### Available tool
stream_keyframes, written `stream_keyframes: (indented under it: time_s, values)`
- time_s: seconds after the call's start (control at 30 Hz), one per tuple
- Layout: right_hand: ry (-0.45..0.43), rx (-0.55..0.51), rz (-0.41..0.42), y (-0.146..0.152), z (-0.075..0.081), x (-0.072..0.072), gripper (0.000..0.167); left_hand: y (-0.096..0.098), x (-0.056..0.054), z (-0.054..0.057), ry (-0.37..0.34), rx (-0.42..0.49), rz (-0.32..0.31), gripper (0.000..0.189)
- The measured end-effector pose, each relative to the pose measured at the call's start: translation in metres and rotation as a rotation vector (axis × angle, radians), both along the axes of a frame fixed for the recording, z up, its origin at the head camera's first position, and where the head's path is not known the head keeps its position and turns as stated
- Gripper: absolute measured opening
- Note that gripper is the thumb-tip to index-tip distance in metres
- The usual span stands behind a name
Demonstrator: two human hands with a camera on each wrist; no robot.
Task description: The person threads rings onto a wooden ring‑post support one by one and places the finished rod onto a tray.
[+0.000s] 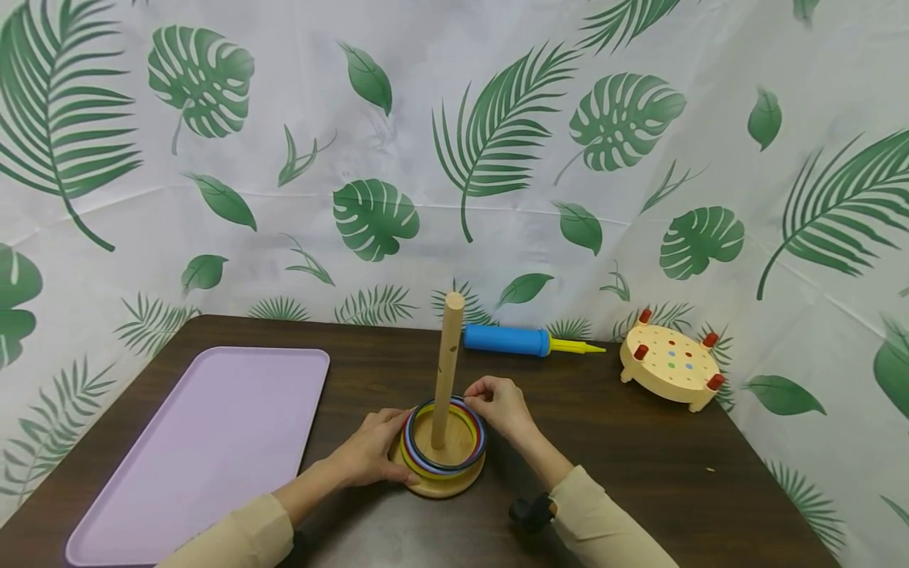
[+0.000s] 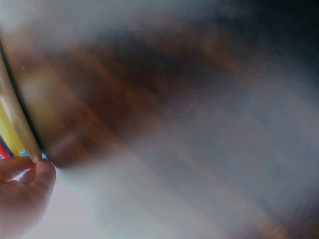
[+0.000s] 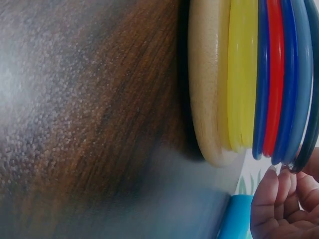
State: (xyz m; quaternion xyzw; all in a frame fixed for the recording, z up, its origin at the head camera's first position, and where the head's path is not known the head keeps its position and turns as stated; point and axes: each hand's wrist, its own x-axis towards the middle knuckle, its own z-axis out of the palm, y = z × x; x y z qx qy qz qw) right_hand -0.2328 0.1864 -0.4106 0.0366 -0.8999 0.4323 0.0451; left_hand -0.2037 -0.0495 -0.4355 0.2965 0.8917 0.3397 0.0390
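A round wooden base (image 1: 442, 489) with a tall wooden peg (image 1: 447, 363) stands upright on the table. Stacked rings lie round the peg: yellow rings (image 3: 243, 79) lowest, then blue ones with a red ring (image 3: 275, 74) between them, a grey-blue ring (image 3: 304, 74), and a dark ring (image 3: 314, 109) on top. My left hand (image 1: 369, 451) holds the left side of the base, thumb at the front; its thumb and finger meet at the base's edge in the left wrist view. At the stack's far right, my right hand (image 1: 503, 406) pinches the dark ring's edge.
A lilac tray (image 1: 206, 442) lies at the left. Behind the peg is a blue hand pump (image 1: 507, 340) with a yellow nozzle. A round wooden board with red-tipped legs (image 1: 671, 363) sits at the back right. A leaf-printed cloth (image 1: 398, 142) hangs behind the table.
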Motion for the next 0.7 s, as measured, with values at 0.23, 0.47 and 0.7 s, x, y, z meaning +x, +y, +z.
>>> stream_keyframes:
  time_s: [0.23, 0.47, 0.7]
  values:
    - [0.004, 0.01, 0.005, 0.0002, 0.0, 0.0008, 0.004, -0.0001, 0.001, 0.0022, -0.018, 0.003, 0.003, 0.094]
    - [0.017, 0.012, 0.009, 0.0026, 0.0004, 0.0021, 0.004, 0.0003, 0.0012, 0.0021, -0.027, 0.003, 0.006, 0.093]
    - [0.059, -0.015, -0.013, 0.0067, -0.0004, 0.0057, 0.004, -0.0004, 0.0012, 0.003, -0.032, 0.003, 0.001, 0.093]
